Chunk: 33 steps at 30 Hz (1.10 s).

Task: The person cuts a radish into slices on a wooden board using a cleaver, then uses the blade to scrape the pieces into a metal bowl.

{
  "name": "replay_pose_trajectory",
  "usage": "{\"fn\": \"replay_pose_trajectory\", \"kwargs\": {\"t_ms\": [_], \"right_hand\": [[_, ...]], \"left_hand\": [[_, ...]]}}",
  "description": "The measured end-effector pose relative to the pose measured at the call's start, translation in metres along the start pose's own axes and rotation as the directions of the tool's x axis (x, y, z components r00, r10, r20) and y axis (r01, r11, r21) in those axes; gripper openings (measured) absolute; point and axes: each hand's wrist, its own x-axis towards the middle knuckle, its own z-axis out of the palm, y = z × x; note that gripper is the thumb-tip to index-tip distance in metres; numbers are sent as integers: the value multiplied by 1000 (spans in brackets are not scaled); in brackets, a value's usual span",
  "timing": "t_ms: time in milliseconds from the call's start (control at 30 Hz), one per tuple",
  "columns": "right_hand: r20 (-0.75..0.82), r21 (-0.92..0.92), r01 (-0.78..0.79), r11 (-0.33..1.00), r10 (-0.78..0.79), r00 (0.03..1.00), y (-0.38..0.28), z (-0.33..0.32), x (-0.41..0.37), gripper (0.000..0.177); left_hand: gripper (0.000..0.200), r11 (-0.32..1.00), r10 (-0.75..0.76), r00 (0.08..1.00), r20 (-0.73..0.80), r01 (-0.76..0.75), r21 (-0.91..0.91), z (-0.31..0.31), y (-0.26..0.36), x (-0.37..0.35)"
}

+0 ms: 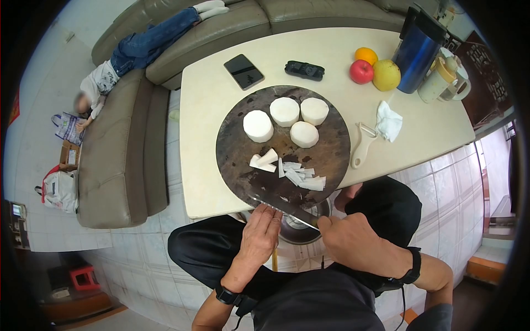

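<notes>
My right hand [350,237] is wrapped round the handle of a knife [292,212], whose blade points left over the near edge of the round dark cutting board [232,149]. My left hand [259,229] is at the blade, its fingers together against it; anything under them is hidden. On the board stand several thick white round pieces, one of them at the left [258,126]. Nearer to me lie a few white chunks [264,160] and a loose pile of thin white strips [302,175].
A peeler [362,146] and a crumpled tissue [389,121] lie right of the board on the table [199,187]. Behind are a phone [243,71], a black case [304,70], fruit [361,72] and a blue jug [418,55]. A metal bowl [301,233] sits below the edge. A person [138,49] lies on the sofa.
</notes>
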Motion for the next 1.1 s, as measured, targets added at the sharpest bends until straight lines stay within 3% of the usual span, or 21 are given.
{"fn": "replay_pose_trajectory", "kwargs": {"t_ms": [400, 600, 667, 967, 1100], "right_hand": [[85, -43, 45, 998, -41, 996, -10, -2, 6, 22], [-54, 19, -8, 1000, 9, 998, -5, 7, 8, 18], [66, 20, -10, 1000, 9, 998, -6, -3, 5, 18], [113, -35, 11, 999, -7, 994, -11, -7, 1, 19], [11, 12, 49, 999, -49, 999, -13, -1, 11, 19]], "left_hand": [[28, 999, -4, 1000, 13, 5, -51, 3, -3, -4], [33, 999, 25, 999, -25, -25, -24, 3, -3, -2], [33, 999, 25, 999, -26, -25, -29, 6, -4, -5], [30, 998, -5, 1000, 6, 6, -55, 5, -4, -7], [33, 999, -6, 1000, 12, 7, -41, 6, -4, -12]]}}
